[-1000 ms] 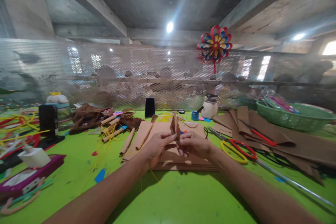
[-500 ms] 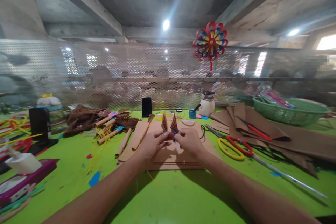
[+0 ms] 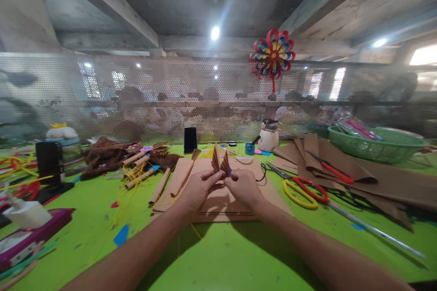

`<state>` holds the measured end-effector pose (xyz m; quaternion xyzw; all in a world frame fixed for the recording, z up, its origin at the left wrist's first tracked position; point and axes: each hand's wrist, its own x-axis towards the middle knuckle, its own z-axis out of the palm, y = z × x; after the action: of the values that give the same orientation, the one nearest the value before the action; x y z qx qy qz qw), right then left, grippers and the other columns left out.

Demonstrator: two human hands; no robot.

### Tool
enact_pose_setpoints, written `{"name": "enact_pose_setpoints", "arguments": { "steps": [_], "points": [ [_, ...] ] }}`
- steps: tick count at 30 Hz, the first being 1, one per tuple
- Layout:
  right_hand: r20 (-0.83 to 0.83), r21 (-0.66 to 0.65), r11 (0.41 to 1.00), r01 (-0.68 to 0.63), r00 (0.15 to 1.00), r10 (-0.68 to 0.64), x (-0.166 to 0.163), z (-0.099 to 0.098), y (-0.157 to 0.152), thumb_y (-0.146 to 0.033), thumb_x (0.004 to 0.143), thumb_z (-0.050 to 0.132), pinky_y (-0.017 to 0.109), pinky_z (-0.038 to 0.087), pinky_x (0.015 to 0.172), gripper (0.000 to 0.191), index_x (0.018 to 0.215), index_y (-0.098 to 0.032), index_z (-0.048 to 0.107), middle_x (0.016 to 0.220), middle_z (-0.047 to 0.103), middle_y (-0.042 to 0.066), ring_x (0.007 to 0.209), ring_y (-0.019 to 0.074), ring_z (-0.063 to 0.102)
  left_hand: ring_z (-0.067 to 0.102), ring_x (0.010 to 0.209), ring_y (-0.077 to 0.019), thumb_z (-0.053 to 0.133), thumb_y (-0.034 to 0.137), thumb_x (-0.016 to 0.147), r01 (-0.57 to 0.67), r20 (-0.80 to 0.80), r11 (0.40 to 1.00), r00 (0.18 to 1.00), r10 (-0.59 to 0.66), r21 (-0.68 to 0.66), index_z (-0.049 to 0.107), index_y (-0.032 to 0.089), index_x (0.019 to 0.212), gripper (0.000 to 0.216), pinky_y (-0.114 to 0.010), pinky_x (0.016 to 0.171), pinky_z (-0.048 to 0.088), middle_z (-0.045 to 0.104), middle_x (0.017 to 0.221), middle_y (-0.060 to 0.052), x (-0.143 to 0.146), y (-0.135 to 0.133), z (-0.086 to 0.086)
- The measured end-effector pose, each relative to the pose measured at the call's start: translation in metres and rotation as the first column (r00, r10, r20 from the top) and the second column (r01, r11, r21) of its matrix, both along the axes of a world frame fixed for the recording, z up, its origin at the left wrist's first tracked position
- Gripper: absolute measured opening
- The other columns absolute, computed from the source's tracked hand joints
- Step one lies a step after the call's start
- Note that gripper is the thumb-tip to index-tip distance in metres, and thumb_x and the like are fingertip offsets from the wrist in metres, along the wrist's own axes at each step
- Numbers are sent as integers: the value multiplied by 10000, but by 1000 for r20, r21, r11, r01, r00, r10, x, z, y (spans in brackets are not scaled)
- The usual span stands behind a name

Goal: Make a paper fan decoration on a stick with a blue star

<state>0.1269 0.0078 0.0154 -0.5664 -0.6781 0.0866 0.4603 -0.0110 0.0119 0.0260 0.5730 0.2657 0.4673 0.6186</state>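
Above the brown card stack (image 3: 218, 213) on the tabletop (image 3: 218, 259), head view: pleated paper fan (image 3: 220, 162) stands upright, lobes splayed in a V, long axis vertical, base pinched between my left grip (image 3: 197, 188) and right grip (image 3: 245, 186), both closed on it, equally near.

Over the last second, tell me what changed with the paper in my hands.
The pleated brown paper, a closed bundle a second ago, has spread into two small fans. The left hand and right hand still pinch its base over the cardboard sheets. The scissors and green basket lie as before.
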Motion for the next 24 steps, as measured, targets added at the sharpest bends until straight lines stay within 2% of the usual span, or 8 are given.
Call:
{"name": "enact_pose_setpoints", "arguments": {
  "steps": [4,7,9,12,14,16,20,24],
  "points": [
    [-154,-112,984,-139,981,121,-1,1,2,-189,649,477,204,236,428,240,413,-154,452,373,399,-32,412,80,367,571,886,-194,644,290,712,-30,-5,999,1000,30,-18,685,141,892,237,-354,863,421,661,953,-94,-2,2,-1],
    [-369,-195,910,-365,887,277,3,3,4,-183,683,465,199,270,412,243,442,-148,479,371,441,-28,374,74,381,564,873,-181,638,286,719,-25,-15,999,1000,24,-34,679,142,906,240,-335,848,416,651,977,-96,-4,0,1],
    [-533,-183,803,-568,743,405,7,2,6,-228,714,497,194,273,399,231,500,-142,504,398,473,-29,360,64,374,563,867,-180,641,283,717,-20,-16,998,1000,19,-57,676,125,906,249,-334,846,408,649,972,-110,-5,-2,5],
    [-734,-121,546,-829,445,513,17,1,8,-279,740,562,183,294,410,175,659,-124,562,481,537,-15,387,59,421,564,878,-192,640,280,719,30,15,998,999,-29,-53,675,103,898,254,-340,852,395,647,961,-128,-8,-4,10],
    [-796,-71,395,-916,291,531,23,0,10,-273,747,592,186,336,445,160,739,-113,582,551,575,8,433,65,477,559,903,-197,629,266,732,85,51,996,995,-84,-33,673,98,905,245,-343,867,385,644,968,-132,-9,-6,14],
    [-814,-29,296,-955,195,548,28,-1,11,-267,763,595,198,378,488,164,765,-103,589,599,595,28,478,78,523,548,934,-197,621,248,741,125,84,992,989,-122,-29,673,96,909,232,-340,880,374,639,983,-131,-11,-7,16],
    [-804,-28,176,-984,127,581,33,-5,13,-279,798,566,216,406,515,194,772,-89,594,642,612,55,528,104,568,553,878,-158,656,207,707,144,72,987,988,-139,-76,688,101,852,182,-288,837,381,648,944,-109,-14,-10,19],
    [-812,-44,159,-986,128,570,32,-10,14,-292,784,585,217,414,516,197,767,-97,591,660,615,54,542,110,580,558,801,-133,674,192,686,170,44,982,985,-167,-84,691,99,805,152,-255,784,385,656,819,-82,-14,-10,19]
  ]
}}
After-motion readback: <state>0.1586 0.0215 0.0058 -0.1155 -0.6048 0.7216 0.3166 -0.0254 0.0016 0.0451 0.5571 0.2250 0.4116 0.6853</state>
